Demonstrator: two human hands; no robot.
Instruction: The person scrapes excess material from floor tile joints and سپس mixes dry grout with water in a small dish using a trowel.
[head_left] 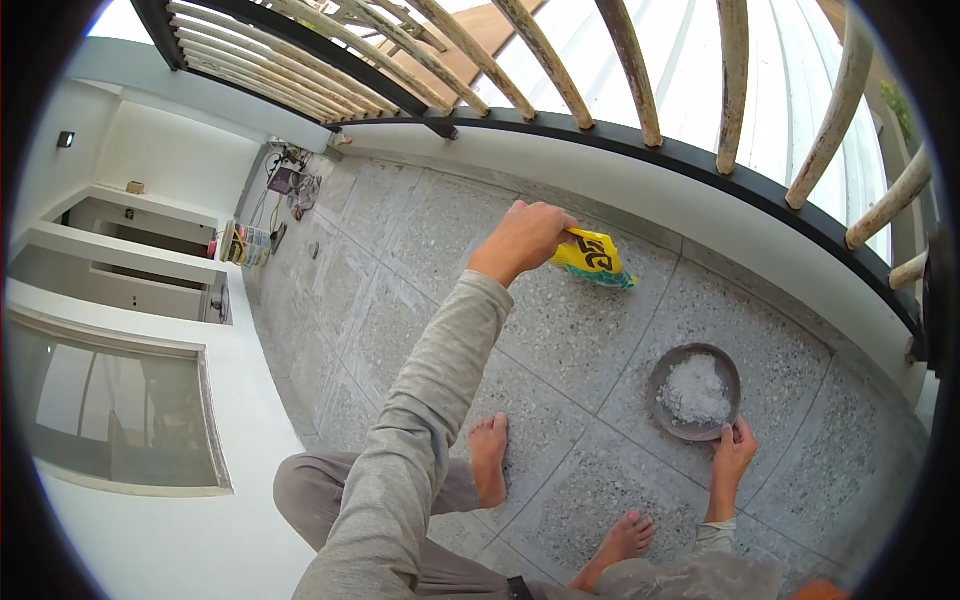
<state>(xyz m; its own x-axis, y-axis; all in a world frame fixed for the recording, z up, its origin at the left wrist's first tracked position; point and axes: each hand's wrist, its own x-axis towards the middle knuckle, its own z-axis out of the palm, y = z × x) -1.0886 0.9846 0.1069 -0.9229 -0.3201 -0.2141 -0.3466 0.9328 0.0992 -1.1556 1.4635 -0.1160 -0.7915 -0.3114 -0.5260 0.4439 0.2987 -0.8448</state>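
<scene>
My left hand is closed on the top end of a yellow and green plastic bag, held out ahead of me near the foot of the railing wall. At the lower right, my right hand grips the near rim of a round grey-brown bowl holding a heap of whitish powder. The bowl is down at or just above the speckled floor tiles, which I cannot tell exactly.
A railing of weathered poles on a black beam runs along a low wall. Stacked buckets and clutter stand at the far left end. A white wall with a window is on my left. My bare feet are on the tiles.
</scene>
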